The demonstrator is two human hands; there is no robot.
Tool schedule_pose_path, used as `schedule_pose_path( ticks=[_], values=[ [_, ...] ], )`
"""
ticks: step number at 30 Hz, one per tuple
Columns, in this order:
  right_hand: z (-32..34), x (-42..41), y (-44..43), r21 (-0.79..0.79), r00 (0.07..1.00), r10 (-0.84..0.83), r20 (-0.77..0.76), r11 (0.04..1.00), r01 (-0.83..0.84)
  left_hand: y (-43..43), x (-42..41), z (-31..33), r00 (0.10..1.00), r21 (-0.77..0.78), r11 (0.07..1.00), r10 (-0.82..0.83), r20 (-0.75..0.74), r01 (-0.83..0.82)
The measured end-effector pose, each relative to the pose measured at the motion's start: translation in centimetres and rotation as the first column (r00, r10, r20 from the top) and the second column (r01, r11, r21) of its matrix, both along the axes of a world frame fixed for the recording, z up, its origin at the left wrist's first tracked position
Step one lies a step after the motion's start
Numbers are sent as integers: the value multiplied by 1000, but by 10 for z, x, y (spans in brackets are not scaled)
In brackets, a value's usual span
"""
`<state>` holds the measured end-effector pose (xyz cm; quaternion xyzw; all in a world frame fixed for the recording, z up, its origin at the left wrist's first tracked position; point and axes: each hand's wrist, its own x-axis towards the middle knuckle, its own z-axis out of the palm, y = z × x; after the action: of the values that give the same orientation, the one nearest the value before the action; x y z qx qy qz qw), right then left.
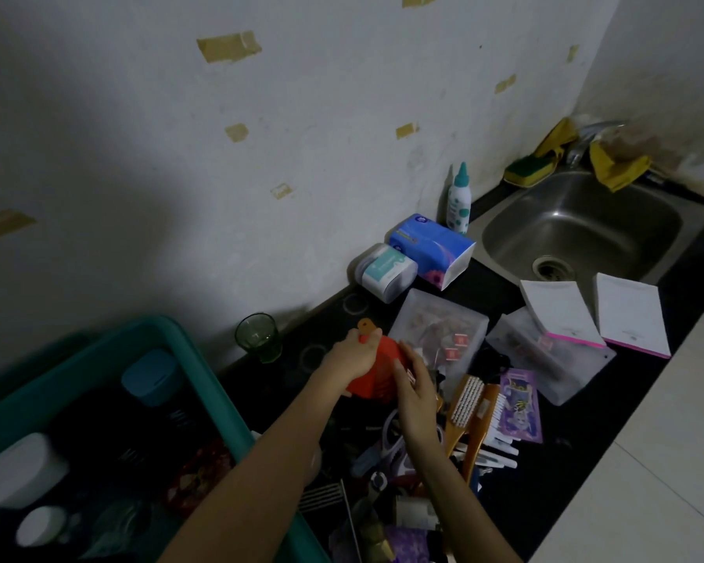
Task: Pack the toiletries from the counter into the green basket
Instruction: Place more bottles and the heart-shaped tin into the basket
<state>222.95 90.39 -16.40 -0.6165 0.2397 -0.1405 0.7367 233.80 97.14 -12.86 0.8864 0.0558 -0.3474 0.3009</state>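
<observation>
Both hands hold one orange thing [383, 369] above the black counter [578, 420]. The left hand [352, 357] grips its top and the right hand [413, 394] holds its side, I think so it will not slip on the way over. It is just right of the green basket [228, 408], not in it yet.

Nearest, the basket holds two white jars [21, 469], one red patterned thing [196, 477] and one blue tub [149, 377]. Two brushes [466, 400] lie side by side in the messy pile. Farther off are one green glass [259, 337], two clear bags [439, 331] and two notepads [630, 319]. Against the far wall sit two tissue packs [431, 249] and one bottle [459, 201], likely kept out of the way. One sink [578, 225] is farthest.
</observation>
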Motion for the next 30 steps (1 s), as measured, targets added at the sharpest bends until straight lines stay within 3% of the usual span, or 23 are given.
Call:
schedule_pose_path(
  ticks=[7,11,21,30],
  values=[
    [20,6,-8,-11,998,-25,65,1000,26,-3,-1,3,986,-81,996,47,158,-35],
    [25,7,-14,82,996,-25,83,996,18,-2,3,12,972,-192,979,104,212,-63],
    [39,13,-36,143,990,-78,119,988,60,-5,-1,36,960,-534,814,280,17,-228],
    [62,20,-44,211,979,-76,187,977,36,0,-3,49,940,-561,755,281,-191,-340]
  ],
)
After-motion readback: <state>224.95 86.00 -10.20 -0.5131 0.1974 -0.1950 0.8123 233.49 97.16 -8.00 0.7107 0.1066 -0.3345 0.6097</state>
